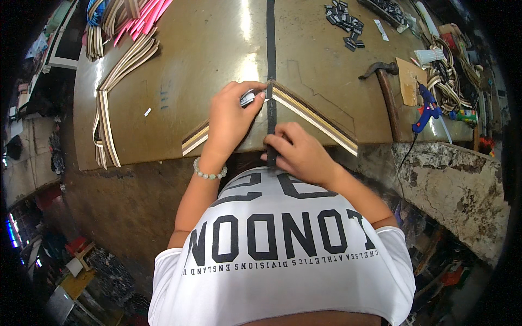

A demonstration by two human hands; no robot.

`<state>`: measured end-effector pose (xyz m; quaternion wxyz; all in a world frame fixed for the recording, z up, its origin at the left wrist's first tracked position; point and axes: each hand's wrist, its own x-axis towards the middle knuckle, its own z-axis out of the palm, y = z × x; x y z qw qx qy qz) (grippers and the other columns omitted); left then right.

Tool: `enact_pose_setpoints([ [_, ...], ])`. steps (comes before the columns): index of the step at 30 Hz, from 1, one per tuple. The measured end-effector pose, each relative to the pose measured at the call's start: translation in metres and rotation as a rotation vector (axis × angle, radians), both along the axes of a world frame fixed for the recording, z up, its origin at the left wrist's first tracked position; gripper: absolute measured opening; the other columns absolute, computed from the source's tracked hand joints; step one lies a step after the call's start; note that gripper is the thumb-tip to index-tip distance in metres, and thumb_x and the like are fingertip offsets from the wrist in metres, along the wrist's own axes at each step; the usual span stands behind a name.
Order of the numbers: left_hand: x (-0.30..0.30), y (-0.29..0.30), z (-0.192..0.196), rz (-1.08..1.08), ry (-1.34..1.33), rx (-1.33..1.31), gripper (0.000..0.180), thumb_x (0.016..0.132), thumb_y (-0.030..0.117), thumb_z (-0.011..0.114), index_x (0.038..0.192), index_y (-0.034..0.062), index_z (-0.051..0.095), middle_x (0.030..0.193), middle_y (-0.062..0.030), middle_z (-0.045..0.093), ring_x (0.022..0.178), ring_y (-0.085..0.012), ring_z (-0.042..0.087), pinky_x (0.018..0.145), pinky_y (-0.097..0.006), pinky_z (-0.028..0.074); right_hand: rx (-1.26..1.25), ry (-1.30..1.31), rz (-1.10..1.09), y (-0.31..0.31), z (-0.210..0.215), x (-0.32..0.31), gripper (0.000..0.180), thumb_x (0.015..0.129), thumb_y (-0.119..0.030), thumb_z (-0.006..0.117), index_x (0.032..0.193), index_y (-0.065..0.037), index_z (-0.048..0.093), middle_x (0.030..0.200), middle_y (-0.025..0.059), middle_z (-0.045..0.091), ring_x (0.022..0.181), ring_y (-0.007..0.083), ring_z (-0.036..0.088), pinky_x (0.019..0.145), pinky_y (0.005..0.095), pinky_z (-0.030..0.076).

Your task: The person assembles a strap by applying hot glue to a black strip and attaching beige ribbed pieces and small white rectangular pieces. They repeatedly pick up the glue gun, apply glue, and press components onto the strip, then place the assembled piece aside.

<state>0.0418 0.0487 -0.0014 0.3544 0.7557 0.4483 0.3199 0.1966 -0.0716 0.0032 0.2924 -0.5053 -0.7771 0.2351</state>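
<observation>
The person is standing right at the front edge of the brown worktable (179, 60), with both hands working where a striped webbing band (315, 117) meets a dark strap (270, 43). The strap runs straight down the table's middle and hangs over the front edge. The band is bent into a V with its peak right on the strap; one leg slopes down to the right, the other down to the left under the left hand.

The left hand (231, 117) is closed around a small pale tool (248, 99), tip pressed at the peak of the V. The right hand (299, 152) has its fingers pinched shut on the strap just where it drops off the table lip.

Room-wise: there's a good open stretch of table to the left between the hands and a pile of striped bands (117, 70), and more bare surface behind the V. The right side is tighter, with a hammer (383, 73), a blue glue gun (427, 108) near the right edge and a heap of small dark pieces (345, 24) at the back.
</observation>
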Motion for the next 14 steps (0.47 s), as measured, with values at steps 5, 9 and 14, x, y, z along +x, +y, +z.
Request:
enact_pose_setpoints([
  [5,0.0,-0.002,0.001,0.017,0.044,-0.013,0.017,0.084,0.018,0.073,0.099,0.0115,0.075,0.079,-0.0132,0.061,0.073,-0.0307,0.06,0.068,-0.039,0.049,0.156,-0.062,0.049,0.039,0.011,0.02,0.023,0.082,-0.003,0.064,0.104,-0.003,0.062,0.094,0.0115,0.056,0.085,0.028,0.063,0.071,0.0366,0.052],
  [9,-0.001,-0.001,0.001,0.007,0.052,-0.02,0.018,0.083,0.02,0.073,0.099,0.0118,0.075,0.078,-0.0131,0.061,0.073,-0.0309,0.061,0.069,-0.04,0.049,-0.007,0.184,-0.034,0.087,0.012,0.036,0.017,0.083,0.002,0.065,0.1,-0.001,0.066,0.087,0.0102,0.062,0.073,0.0213,0.069,0.063,0.032,0.055],
  [14,-0.001,0.0,0.006,0.003,0.107,-0.076,0.019,0.083,0.02,0.074,0.1,0.013,0.076,0.081,-0.0157,0.063,0.078,-0.0316,0.063,0.07,-0.04,0.049,-0.438,0.37,-0.13,0.131,0.002,0.052,0.012,0.091,-0.001,0.065,0.101,-0.001,0.07,0.091,0.0083,0.07,0.068,0.0196,0.071,0.063,0.0279,0.058],
])
